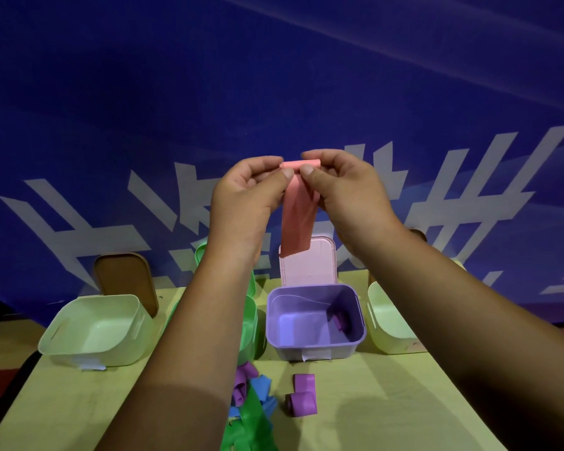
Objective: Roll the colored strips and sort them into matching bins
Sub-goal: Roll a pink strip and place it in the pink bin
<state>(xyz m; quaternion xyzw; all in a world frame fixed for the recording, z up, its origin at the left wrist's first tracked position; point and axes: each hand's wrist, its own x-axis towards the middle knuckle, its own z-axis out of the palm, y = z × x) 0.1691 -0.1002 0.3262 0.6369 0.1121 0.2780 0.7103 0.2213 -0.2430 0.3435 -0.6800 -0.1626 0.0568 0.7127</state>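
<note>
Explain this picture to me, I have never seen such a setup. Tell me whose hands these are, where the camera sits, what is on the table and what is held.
No machine here: a person works with bare hands, and the one picture comes from a camera worn on their head, looking down over the arms. The left hand and right hand are raised; their fingers pinch the rolled top of a pink strip, whose loose end hangs down. On the table stand open bins: a pale bin, a green bin partly behind the arm, a purple bin holding a purple roll, and a second pale bin. In front lie two purple rolls and a pile of green, blue and purple strips.
</note>
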